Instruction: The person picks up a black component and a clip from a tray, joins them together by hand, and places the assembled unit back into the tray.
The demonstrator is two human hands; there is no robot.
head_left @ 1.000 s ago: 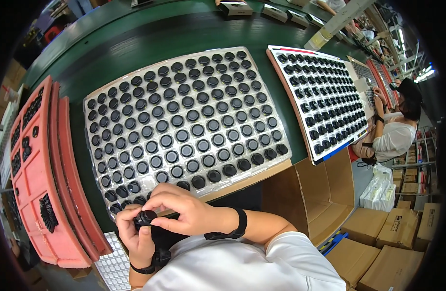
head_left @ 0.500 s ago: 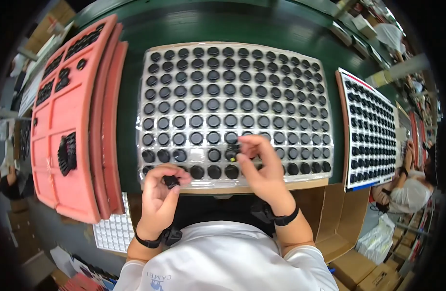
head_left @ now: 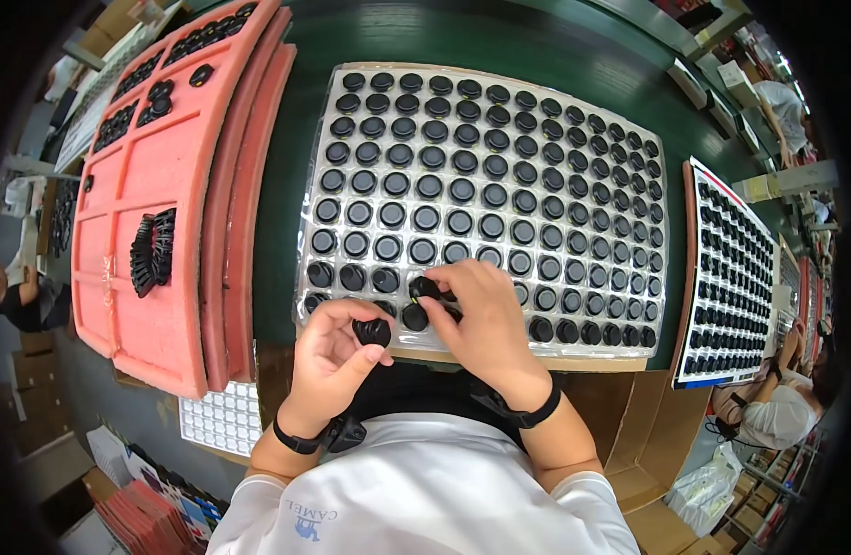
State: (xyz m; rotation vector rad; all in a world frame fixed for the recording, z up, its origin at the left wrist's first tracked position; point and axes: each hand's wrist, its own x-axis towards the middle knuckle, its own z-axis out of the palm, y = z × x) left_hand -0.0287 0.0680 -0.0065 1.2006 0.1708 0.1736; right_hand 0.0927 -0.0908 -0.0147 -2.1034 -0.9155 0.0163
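A: What is the left hand (head_left: 328, 356) doing?
B: Pinching a round black cap (head_left: 372, 330) at the clear tray's (head_left: 486, 190) near edge.
A: And the right hand (head_left: 476, 310)?
B: Fingers curled, pressing another cap (head_left: 424, 288) into a tray pocket on the green desk (head_left: 277, 213).

A wide tray (head_left: 499, 120) of round caps lay at the middle of the counter (head_left: 277, 213). Stacked foam trays (head_left: 166, 231) stood to its left, a second cap tray (head_left: 735, 277) to its right. At the wide tray's near edge the left hand (head_left: 328, 361) held one cap (head_left: 372, 331); the right hand (head_left: 481, 314) rested just beside it, on the nearest rows.
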